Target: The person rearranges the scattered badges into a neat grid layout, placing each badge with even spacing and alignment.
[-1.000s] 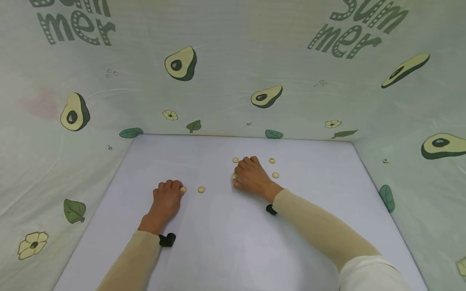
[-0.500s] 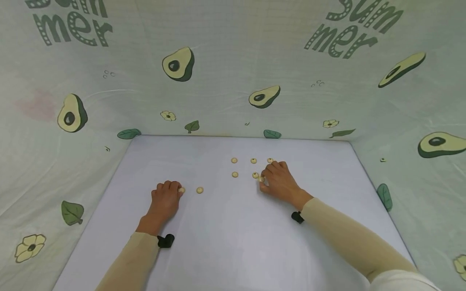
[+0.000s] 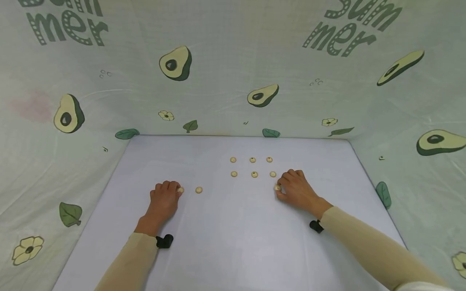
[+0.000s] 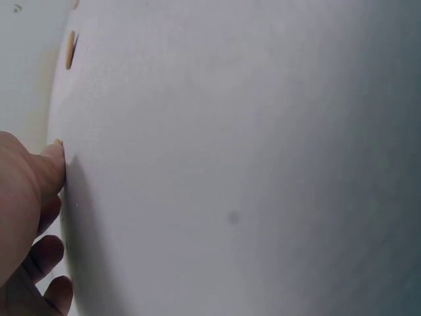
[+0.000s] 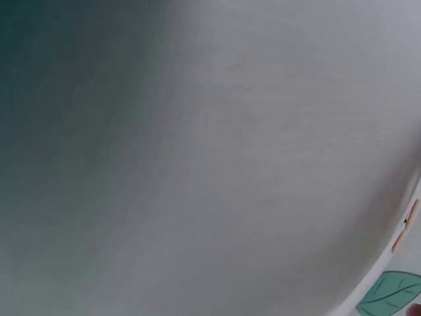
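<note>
Six small round beige buttons lie in two rows of three on the white table; one is the far left button [image 3: 233, 159], another the near right button [image 3: 273, 174]. My right hand [image 3: 296, 190] pinches a button [image 3: 277, 188] between thumb and finger, just in front of the near row's right end. At left, my left hand [image 3: 164, 201] rests on the table and holds a button [image 3: 181, 189] at its thumb and fingertip. A single button [image 3: 198, 190] lies just right of it. In the left wrist view, the thumb [image 4: 51, 171] and curled fingertips show at the left edge.
The white table [image 3: 225, 242] ends at a pale cloth backdrop [image 3: 218, 81] printed with avocados and leaves, which also hangs at both sides. Black wrist cameras, one being the left camera [image 3: 165, 241], sit at both sleeves.
My right hand has moved right along the button rows and then slightly nearer, carrying a button and uncovering the others. The left hand has stayed put with its button.
</note>
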A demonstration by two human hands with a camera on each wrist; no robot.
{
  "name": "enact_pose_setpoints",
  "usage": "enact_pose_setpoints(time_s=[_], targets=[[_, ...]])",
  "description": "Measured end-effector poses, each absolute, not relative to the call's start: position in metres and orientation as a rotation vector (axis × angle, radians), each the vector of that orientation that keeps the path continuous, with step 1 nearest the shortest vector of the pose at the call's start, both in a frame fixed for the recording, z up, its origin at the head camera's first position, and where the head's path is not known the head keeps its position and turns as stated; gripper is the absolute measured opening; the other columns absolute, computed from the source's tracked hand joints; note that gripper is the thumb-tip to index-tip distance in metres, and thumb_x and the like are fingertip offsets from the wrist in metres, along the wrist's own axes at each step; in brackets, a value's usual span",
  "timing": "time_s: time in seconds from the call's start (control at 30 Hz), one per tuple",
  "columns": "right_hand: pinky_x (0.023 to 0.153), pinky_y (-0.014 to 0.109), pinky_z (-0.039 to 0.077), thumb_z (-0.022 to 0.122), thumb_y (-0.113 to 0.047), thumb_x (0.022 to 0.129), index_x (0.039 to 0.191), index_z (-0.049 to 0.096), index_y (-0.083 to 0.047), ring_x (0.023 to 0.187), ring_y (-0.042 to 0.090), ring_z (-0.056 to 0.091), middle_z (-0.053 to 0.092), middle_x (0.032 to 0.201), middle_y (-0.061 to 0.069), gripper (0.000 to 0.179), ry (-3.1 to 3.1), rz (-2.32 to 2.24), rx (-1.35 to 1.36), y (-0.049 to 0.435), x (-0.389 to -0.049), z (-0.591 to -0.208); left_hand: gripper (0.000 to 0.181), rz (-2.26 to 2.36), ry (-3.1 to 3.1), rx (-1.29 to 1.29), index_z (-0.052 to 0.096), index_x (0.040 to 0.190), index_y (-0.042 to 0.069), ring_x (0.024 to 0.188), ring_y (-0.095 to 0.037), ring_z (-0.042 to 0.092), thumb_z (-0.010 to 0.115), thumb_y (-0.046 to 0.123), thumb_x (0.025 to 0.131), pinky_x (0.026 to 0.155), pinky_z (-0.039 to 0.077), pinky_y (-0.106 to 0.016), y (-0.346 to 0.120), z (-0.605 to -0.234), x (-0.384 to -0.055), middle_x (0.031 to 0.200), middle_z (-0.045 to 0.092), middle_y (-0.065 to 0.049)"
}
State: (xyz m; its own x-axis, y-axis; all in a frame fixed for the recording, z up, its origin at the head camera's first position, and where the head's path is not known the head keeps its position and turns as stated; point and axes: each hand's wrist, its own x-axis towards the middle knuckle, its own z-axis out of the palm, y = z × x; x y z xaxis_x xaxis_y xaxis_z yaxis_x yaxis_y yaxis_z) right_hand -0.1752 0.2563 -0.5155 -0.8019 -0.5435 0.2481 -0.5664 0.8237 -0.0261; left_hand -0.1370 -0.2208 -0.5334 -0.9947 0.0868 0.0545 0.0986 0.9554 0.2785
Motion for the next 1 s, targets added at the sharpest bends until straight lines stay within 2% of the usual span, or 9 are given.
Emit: enact_pose_setpoints(time_s=[1.0], targets=[[0.094, 0.050, 0.043, 0.075, -0.030, 0.094, 0.101, 0.076, -0.011, 0.098, 0.025, 0.055, 0.069, 0.102, 0.004, 0.020, -2.817, 0.111, 0.919, 0.2575, -0.1732, -0.5181, 0.024, -0.466, -3.061, -0.135, 0.059, 0.125, 0.003, 0.114, -0.045, 0.052, 0.065, 0.017, 0.106, 0.092, 0.041, -0.061, -0.2209, -0.5355, -0.1372, 0.123, 0.061, -0.022]])
